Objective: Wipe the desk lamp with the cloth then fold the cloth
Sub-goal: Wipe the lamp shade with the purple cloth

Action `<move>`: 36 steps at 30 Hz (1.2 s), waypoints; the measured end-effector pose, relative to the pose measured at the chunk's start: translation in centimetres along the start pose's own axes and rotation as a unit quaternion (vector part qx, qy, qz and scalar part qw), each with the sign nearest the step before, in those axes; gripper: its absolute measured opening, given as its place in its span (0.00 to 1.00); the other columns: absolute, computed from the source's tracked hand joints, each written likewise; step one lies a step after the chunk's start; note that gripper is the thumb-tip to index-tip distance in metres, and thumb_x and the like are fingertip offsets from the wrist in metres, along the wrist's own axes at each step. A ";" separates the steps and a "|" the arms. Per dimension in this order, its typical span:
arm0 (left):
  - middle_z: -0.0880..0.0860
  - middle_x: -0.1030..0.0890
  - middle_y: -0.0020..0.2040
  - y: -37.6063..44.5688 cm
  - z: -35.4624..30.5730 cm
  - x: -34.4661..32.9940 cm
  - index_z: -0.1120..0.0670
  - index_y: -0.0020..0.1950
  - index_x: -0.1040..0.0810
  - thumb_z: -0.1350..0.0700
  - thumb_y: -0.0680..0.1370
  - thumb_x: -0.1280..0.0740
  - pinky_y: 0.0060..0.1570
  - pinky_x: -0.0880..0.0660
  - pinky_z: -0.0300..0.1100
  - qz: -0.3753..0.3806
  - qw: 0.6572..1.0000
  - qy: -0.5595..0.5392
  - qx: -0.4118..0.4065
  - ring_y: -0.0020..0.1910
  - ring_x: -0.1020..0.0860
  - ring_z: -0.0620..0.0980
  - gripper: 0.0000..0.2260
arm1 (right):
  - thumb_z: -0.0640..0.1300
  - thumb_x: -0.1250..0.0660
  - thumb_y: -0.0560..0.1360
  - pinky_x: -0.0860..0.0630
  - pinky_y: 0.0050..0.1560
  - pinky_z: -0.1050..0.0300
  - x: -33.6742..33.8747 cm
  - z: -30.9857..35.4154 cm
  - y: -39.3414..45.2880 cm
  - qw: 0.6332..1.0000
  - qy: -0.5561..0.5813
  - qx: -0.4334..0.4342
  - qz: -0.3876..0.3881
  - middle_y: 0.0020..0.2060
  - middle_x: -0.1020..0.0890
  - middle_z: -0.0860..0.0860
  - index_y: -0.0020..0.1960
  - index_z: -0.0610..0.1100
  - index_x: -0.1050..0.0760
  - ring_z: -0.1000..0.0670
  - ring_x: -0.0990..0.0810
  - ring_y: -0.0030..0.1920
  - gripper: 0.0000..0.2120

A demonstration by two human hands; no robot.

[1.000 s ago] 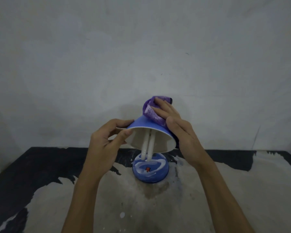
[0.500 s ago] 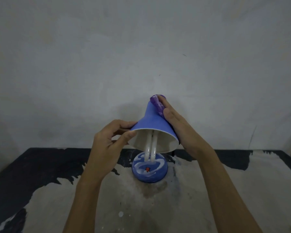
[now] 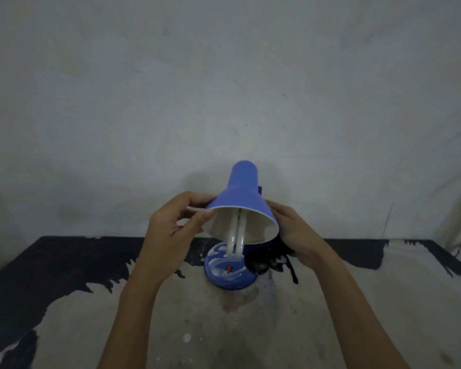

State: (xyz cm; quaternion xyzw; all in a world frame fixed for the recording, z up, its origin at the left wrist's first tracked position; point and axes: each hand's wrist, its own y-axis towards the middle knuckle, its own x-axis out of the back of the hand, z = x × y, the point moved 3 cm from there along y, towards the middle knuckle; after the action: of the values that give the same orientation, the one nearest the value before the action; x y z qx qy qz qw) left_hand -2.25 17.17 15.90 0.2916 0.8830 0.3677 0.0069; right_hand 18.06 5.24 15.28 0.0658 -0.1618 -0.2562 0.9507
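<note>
A blue desk lamp stands at the middle of the table, its cone shade (image 3: 244,190) tilted toward me with a white tube bulb (image 3: 236,235) showing inside. Its round blue base (image 3: 228,272) has a red switch. My left hand (image 3: 175,233) pinches the shade's left rim. My right hand (image 3: 294,233) is behind the shade's right side, lower down. The purple cloth (image 3: 260,189) shows only as a sliver behind the shade; the rest is hidden between my right hand and the shade.
The worn table (image 3: 357,302) is pale with black patches along its far edge. A grey wall (image 3: 224,89) rises right behind the lamp. A dark cord (image 3: 292,270) lies beside the base on the right.
My right hand has slid with the cloth from the top of the shade down its right side toward the rim. My left hand has kept its hold on the left rim.
</note>
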 end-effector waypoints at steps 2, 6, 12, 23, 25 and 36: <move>0.41 0.15 0.52 0.0 -0.2 -0.1 0.38 0.56 0.19 0.42 0.78 0.33 0.43 0.16 0.41 -0.010 1.000 0.011 -0.009 0.49 0.16 0.47 0.08 | 0.52 0.43 0.85 0.19 0.43 0.59 -0.6 -1.2 -0.7 0.996 0.067 -0.048 -0.028 0.50 0.12 0.51 0.55 0.55 0.15 0.50 0.13 0.48 0.16; 0.40 0.16 0.52 0.1 -0.6 -0.4 0.40 0.57 0.18 0.44 0.80 0.34 0.40 0.16 0.43 -0.037 0.998 0.034 -0.031 0.48 0.16 0.45 0.08 | 0.60 0.41 0.82 0.17 0.45 0.53 -0.9 -3.0 -1.3 0.978 0.169 -0.106 -0.060 0.48 0.12 0.47 0.47 0.55 0.13 0.47 0.13 0.45 0.19; 0.36 0.17 0.48 0.6 -1.9 -1.8 0.41 0.56 0.18 0.42 0.80 0.35 0.36 0.17 0.46 -0.068 0.992 0.080 -0.066 0.45 0.17 0.44 0.09 | 0.68 0.36 0.72 0.18 0.41 0.57 0.7 -1.8 -1.8 0.979 0.187 -0.031 -0.067 0.49 0.12 0.47 0.52 0.55 0.15 0.48 0.13 0.46 0.21; 0.39 0.17 0.41 3.8 -5.1 -3.9 0.44 0.48 0.18 0.48 0.81 0.32 0.35 0.17 0.52 -0.085 0.989 0.112 -0.055 0.40 0.17 0.47 0.05 | 0.66 0.42 0.77 0.19 0.53 0.45 3.1 1.2 -2.0 0.976 0.177 0.028 -0.122 0.49 0.13 0.49 0.51 0.58 0.16 0.46 0.14 0.50 0.20; 0.40 0.17 0.40 4.7 -5.6 -4.5 0.45 0.46 0.18 0.49 0.81 0.31 0.35 0.17 0.53 -0.083 0.988 0.117 -0.051 0.40 0.17 0.48 0.05 | 0.65 0.44 0.80 0.19 0.54 0.47 3.6 1.5 -1.6 0.976 0.173 0.021 -0.133 0.47 0.12 0.51 0.48 0.61 0.15 0.48 0.14 0.48 0.19; 0.47 0.16 0.35 6.7 -5.6 -6.4 0.50 0.45 0.16 0.45 0.77 0.27 0.32 0.16 0.52 -0.097 0.992 0.079 0.002 0.34 0.16 0.48 0.10 | 0.65 0.43 0.80 0.19 0.57 0.47 6.1 2.0 -0.4 0.971 0.183 -0.022 -0.154 0.54 0.14 0.45 0.53 0.54 0.18 0.45 0.16 0.54 0.20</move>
State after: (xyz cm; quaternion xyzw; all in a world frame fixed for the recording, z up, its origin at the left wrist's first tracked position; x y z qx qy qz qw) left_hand 5.22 13.95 23.04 0.1749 0.9056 0.3854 -0.0280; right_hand 22.17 1.70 18.80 0.1143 0.0325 -0.3869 0.9144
